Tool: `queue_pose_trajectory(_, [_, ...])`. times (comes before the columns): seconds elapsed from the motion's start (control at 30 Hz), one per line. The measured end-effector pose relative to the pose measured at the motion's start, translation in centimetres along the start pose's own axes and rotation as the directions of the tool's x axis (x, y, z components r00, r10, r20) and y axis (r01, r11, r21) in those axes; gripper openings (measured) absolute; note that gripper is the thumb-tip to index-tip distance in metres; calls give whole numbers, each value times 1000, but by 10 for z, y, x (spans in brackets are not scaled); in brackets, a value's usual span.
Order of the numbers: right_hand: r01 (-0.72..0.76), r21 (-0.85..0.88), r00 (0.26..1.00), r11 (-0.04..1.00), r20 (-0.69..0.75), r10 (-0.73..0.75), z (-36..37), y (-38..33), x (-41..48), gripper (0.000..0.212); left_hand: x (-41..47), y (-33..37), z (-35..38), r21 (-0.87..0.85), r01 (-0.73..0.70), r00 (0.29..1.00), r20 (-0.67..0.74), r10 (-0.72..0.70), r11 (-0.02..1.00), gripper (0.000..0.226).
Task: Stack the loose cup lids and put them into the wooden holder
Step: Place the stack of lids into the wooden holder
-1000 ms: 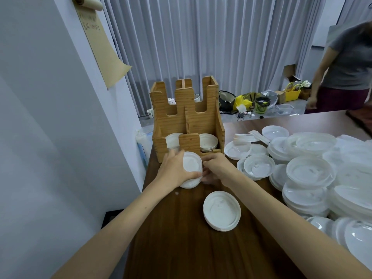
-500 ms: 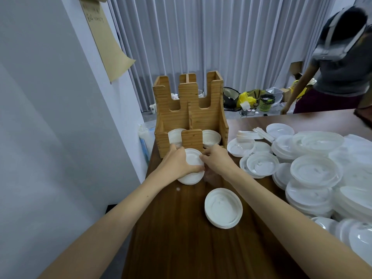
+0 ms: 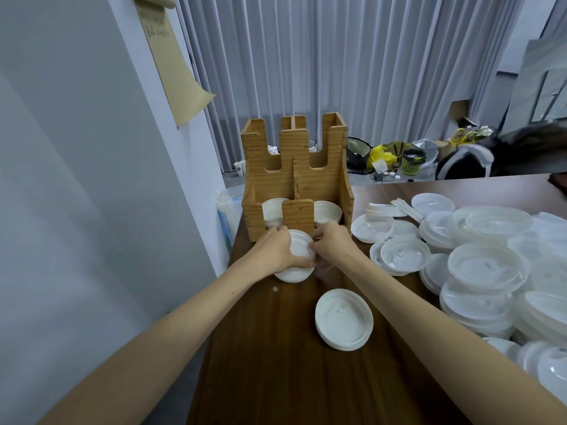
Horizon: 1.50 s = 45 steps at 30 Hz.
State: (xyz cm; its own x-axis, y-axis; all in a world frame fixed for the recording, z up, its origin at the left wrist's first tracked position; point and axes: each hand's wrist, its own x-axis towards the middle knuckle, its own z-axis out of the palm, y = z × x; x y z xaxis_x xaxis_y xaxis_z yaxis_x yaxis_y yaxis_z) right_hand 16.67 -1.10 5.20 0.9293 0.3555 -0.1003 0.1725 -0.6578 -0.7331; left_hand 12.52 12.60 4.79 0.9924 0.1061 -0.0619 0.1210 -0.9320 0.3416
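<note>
Lid stack (perhaps tilted), left hand, right hand gripping

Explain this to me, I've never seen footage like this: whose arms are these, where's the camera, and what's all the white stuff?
There is no machine here. A person wears a wide-angle camera on the head, so the single view looks forward and down along their own arms. The left hand and right hand hold a small stack of lids between them, just in front of the wooden holder, whose front compartments already contain stored lids. Everything stands on a dark wooden table. A second stack lies nearer the camera, and a big pile of loose lids covers the right side.
</note>
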Motion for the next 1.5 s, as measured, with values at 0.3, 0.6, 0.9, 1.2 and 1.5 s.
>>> queue_pose_trajectory(0.3, [-46,71,999,996,12,45,4,-1,-9,25,-3,-2,-8,-96,-90,994,59,96,991,97])
queue_pose_trajectory(0.6, [-264,337,964,904,117,238,-1,8,-26,41,-16,-28,-10,-332,187,981,8,-196,925,64])
queue_pose_trajectory(0.9, [-373,495,928,785,222,300,6,3,-24,46,-25,-15,7,-762,447,872,254,-418,469,43])
queue_pose_trajectory(1.2, [-349,784,937,513,278,212,-7,-32,-23,52,-25,-28,-41,-890,279,938,171,-301,362,37])
queue_pose_trajectory(1.5, [-256,882,965,395,211,155,-20,-86,-4,59,-4,-32,-92,-910,108,936,-42,-349,401,30])
